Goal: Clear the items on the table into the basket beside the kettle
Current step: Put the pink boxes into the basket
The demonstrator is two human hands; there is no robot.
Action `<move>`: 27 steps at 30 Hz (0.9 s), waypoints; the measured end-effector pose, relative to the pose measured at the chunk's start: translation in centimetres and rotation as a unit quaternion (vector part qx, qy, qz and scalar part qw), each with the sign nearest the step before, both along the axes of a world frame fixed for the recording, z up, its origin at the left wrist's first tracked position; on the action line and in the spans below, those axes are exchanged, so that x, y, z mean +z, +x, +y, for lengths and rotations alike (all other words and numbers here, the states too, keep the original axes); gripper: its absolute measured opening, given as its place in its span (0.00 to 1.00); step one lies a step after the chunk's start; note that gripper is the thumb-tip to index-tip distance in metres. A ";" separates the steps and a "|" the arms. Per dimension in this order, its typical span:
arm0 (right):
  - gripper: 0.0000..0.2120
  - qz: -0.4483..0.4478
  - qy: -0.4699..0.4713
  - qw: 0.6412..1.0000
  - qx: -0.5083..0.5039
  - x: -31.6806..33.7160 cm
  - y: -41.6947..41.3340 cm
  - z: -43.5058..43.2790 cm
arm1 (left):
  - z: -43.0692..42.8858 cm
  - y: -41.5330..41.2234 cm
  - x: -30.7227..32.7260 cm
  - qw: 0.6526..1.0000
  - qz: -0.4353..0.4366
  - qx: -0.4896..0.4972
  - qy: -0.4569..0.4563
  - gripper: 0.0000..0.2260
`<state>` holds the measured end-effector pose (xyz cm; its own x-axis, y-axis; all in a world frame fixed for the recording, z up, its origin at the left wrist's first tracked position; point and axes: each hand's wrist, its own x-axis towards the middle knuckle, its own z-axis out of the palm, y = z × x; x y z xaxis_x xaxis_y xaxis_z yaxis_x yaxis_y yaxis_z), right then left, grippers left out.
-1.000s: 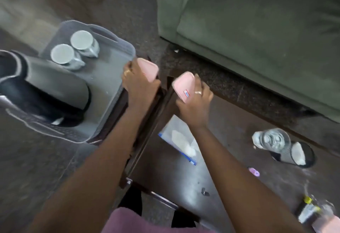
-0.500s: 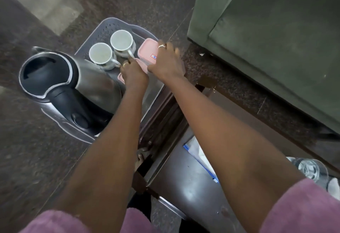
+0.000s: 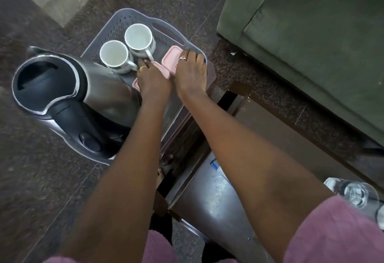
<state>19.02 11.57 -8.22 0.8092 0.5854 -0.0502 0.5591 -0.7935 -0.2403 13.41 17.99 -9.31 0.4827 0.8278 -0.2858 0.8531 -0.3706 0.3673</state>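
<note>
While both arms reach fwd over the dark table [image 3: 209,206], a clear glass [image 3: 356,195] stands at its rt edge, near the pink sleeve [image 3: 332,231]. Blue-edged item [image 3: 214,164] peeks out from under the rt forearm; can't tell what it is. Further out, grey basket [image 3: 124,20] sits on the floor w/ kettle [image 3: 68,88] at its near end. Left hand [image 3: 153,82] curled on a pink container [image 3: 161,69] inside basket, just beside two white cups [image 3: 126,51]. Right hand [image 3: 191,71] closed over a 2nd pink container [image 3: 171,58] by the basket's rt wall; the two containers touch. Green sofa [image 3: 311,44] beyond.
</note>
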 end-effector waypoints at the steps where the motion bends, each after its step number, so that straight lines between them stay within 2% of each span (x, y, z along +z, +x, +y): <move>1: 0.20 -0.004 0.001 1.000 -0.002 -0.1 -0.1 0.0 | -0.3 -0.1 0.0 1.000 -0.018 0.002 0.007 0.29; 4: 0.20 -0.003 -0.009 1.000 -0.005 -0.3 -0.3 0.1 | -0.9 -0.4 0.1 0.999 -0.028 -0.008 0.023 0.28; 8: 0.18 0.002 -0.019 1.000 -0.017 -0.4 -0.2 0.1 | -1.0 -0.2 0.5 1.000 0.000 -0.006 0.002 0.29; 12: 0.19 -0.005 0.041 0.999 0.010 0.3 -0.4 -0.7 | -0.9 -0.1 1.2 1.000 0.027 -0.006 -0.006 0.31; 15: 0.18 -0.060 0.078 0.995 0.029 0.6 -0.5 -2.9 | -1.5 -0.4 1.8 0.999 0.036 -0.009 0.005 0.34; 19: 0.15 -0.062 0.124 0.990 -0.027 1.1 -1.0 -7.1 | -4.9 -0.1 3.1 0.996 -0.076 -0.002 0.050 0.18; 23: 0.13 -0.041 0.142 0.984 -0.098 0.6 -1.7 -13.1 | -11.5 0.3 4.2 0.962 -0.252 -0.053 0.090 0.20; 27: 0.13 0.024 0.160 0.971 -0.177 -0.4 -3.4 -20.6 | -19.7 0.1 3.4 0.943 -0.293 -0.148 0.055 0.17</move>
